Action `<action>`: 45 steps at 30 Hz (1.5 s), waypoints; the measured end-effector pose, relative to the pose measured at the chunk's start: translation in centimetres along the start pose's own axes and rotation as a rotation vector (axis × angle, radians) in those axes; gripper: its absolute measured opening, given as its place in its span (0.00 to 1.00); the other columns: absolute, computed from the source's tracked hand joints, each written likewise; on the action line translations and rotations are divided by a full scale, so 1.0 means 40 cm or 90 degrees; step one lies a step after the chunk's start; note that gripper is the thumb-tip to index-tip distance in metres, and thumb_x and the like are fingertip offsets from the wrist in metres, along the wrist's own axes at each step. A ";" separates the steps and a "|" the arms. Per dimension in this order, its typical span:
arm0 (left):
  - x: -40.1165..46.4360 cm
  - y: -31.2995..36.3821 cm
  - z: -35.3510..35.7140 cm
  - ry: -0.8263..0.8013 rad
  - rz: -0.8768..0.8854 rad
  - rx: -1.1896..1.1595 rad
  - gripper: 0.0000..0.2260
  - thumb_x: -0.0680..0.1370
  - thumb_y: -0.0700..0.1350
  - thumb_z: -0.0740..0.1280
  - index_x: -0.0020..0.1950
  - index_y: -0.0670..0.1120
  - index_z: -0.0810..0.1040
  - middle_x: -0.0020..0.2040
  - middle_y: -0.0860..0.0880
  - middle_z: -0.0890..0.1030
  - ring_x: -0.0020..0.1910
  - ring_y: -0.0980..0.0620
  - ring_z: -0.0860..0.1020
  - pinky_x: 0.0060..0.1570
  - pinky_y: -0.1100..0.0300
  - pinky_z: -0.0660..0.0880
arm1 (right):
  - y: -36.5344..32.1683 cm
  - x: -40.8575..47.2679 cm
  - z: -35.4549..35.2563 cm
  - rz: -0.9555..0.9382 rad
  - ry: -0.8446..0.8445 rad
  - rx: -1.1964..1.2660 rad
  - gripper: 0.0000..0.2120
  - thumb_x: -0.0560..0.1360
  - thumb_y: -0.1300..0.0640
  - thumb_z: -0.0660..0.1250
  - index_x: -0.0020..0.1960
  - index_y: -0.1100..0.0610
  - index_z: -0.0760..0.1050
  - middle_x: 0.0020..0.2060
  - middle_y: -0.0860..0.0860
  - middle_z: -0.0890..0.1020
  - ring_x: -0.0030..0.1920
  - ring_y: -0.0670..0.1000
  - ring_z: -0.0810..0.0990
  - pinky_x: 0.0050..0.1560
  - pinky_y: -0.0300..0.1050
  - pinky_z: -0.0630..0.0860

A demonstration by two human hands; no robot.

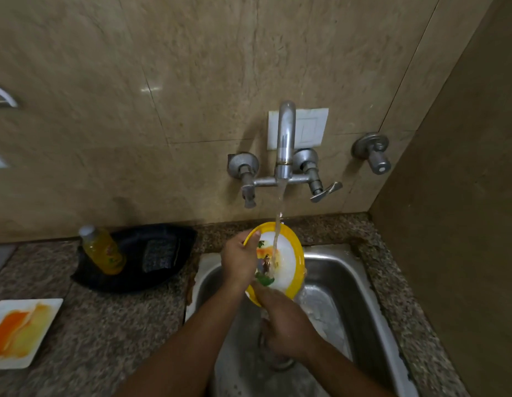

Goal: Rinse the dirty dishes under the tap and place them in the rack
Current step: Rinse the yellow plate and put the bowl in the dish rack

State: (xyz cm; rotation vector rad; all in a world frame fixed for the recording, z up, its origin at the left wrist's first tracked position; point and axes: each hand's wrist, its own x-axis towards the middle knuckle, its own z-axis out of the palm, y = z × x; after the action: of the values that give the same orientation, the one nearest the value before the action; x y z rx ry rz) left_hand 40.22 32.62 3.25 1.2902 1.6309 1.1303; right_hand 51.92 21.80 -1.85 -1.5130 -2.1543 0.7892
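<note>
The left hand holds the plate by its yellow rim, thumb curled over the top edge. The right hand meets the plate at its low edge, but I cannot tell if its fingers grip the rim or just rub it. The plate is tipped up over the sink, right under the tap. Water runs from the tap onto the plate's white middle, over the picture on it. So this plate is being rinsed now and is not done yet. Left of the sink, on the counter, lies a square plate with orange and yellow smears; it looks unwashed. Nearer the sink sits a black tray with a soap bottle. No rack shows, so I think most of the job is left.
</note>
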 end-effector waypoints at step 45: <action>-0.025 0.003 -0.044 -0.057 0.001 0.198 0.18 0.79 0.57 0.65 0.32 0.50 0.74 0.29 0.51 0.78 0.39 0.45 0.81 0.38 0.55 0.74 | 0.052 0.010 -0.059 0.053 -0.053 -0.371 0.35 0.67 0.43 0.56 0.68 0.58 0.75 0.65 0.57 0.78 0.68 0.57 0.75 0.72 0.61 0.57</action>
State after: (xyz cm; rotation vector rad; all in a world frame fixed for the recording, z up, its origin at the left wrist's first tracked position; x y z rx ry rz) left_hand 38.82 31.33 3.96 1.5140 1.7877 0.8275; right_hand 54.70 23.22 -1.39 -1.8750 -2.5364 0.2482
